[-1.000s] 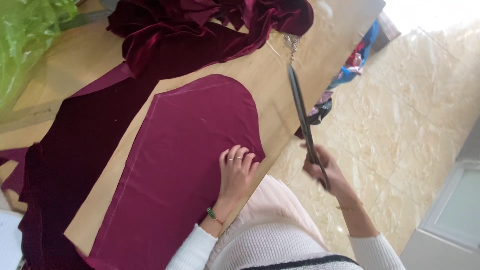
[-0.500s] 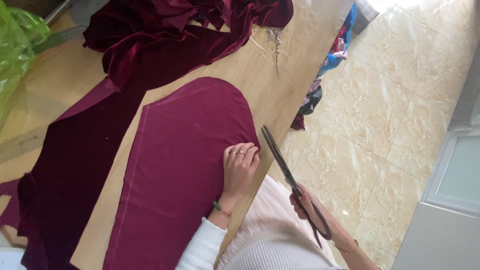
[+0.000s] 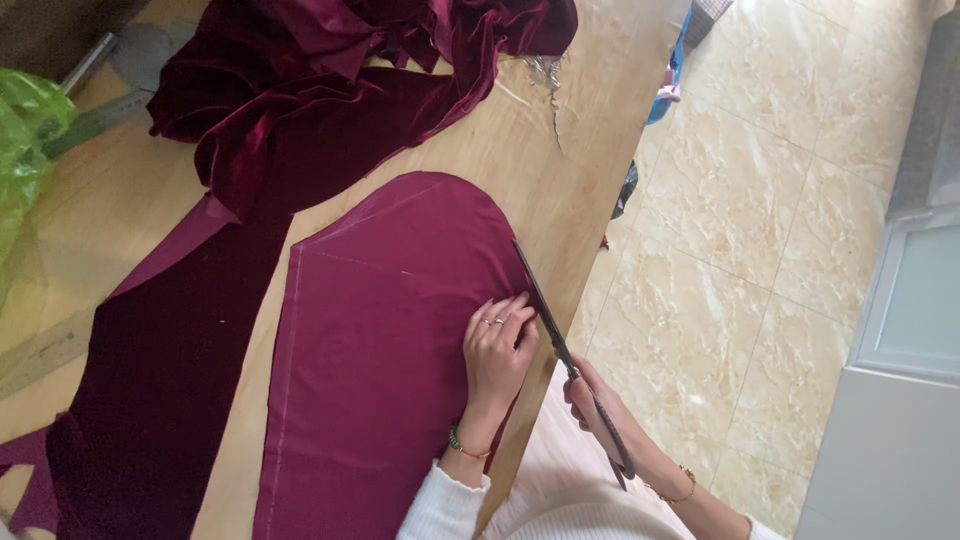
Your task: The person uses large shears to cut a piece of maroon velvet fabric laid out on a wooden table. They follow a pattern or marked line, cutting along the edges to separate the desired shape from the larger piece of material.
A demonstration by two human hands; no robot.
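At the table edge, left fingers (image 3: 505, 312): straight and close together, pressed flat on the maroon fabric piece (image 3: 380, 360) just inside its right-hand edge; they grip nothing.
Left hand (image 3: 497, 350): palm down, rings on two fingers, a green bead bracelet at the wrist.
Right hand (image 3: 590, 400): closed around the handles of the long scissors (image 3: 560, 345), held off the table's side over the lap.
Scissors: the blades lie along the fabric's curved edge, right beside the left fingertips; I cannot tell whether the blades are parted.
Fabric piece: flat on the wooden table (image 3: 560, 170), rounded end away from the person, a faint chalk line down its left side.
Step in hand: by the look of it, trimming along that right edge.
Next move calls for: cloth pinned flat, fingertips kept clear of the blades.
Further out: dark velvet strip (image 3: 170, 380) to the left, crumpled velvet heap (image 3: 330, 90) beyond, green plastic bag (image 3: 25, 140) at the far corner, tiled floor (image 3: 740, 230) to the right.
Since half a second ago: the scissors have come in from the open side to meet the edge; the left hand has barely shifted.
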